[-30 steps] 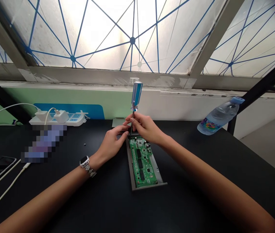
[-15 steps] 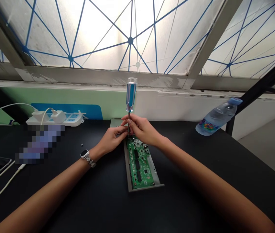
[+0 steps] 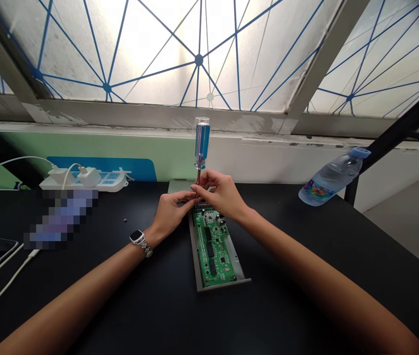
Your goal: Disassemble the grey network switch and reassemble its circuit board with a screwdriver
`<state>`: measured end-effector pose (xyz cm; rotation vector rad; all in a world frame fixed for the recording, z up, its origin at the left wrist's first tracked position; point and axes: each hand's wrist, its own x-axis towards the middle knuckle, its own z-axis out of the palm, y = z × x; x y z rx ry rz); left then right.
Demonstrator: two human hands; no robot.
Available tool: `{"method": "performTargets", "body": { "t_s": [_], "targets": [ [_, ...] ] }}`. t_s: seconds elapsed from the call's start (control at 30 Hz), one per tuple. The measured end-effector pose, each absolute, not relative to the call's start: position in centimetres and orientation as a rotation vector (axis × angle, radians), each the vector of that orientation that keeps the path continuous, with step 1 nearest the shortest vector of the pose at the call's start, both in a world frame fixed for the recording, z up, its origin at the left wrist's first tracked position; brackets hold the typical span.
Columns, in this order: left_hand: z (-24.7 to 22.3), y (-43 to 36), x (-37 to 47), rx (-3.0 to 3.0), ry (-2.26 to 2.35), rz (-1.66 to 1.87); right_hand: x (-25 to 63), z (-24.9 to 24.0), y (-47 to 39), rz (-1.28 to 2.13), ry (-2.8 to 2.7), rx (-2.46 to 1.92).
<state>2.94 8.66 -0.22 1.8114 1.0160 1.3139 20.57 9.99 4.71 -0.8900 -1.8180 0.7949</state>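
Note:
A screwdriver (image 3: 202, 143) with a clear and blue handle stands nearly upright, tip down, over the far end of a green circuit board (image 3: 214, 246). My right hand (image 3: 223, 195) is closed around its metal shaft, below the handle. From the left, my left hand (image 3: 174, 211) meets it at the low end of the shaft, thumb and fingers pinched together; what lies between them, if anything, is hidden. The board sits in a long grey metal tray (image 3: 195, 266) lying on the black table. My fingers cover the screwdriver's tip and the board's far left corner.
A small dark piece, perhaps a screw (image 3: 124, 220), lies left of my hands. Further left are a white power strip (image 3: 115, 183) with plugs and cables, and a pixelated area. A tilted water bottle (image 3: 328, 180) leans near a black post at the right.
The screwdriver's handle has shifted slightly right and now leans a little that way. My right fingers have shifted on the shaft, and my left wrist has moved slightly right.

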Motion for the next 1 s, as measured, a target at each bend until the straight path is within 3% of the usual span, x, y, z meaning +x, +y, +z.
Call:
{"method": "performTargets", "body": {
  "t_s": [0.33, 0.7, 1.0],
  "targets": [
    [-0.3, 8.9, 3.2, 1.783, 1.050, 1.355, 20.4, 5.0, 9.5, 0.928, -1.884, -0.822],
    [0.3, 9.0, 2.3, 1.941, 0.770, 1.069, 20.6, 5.0, 9.6, 1.208, -1.872, -0.736],
    [-0.2, 8.8, 2.7, 1.819, 0.937, 1.213, 20.5, 4.8, 9.6, 0.953, -1.827, -0.878]
  ]
}}
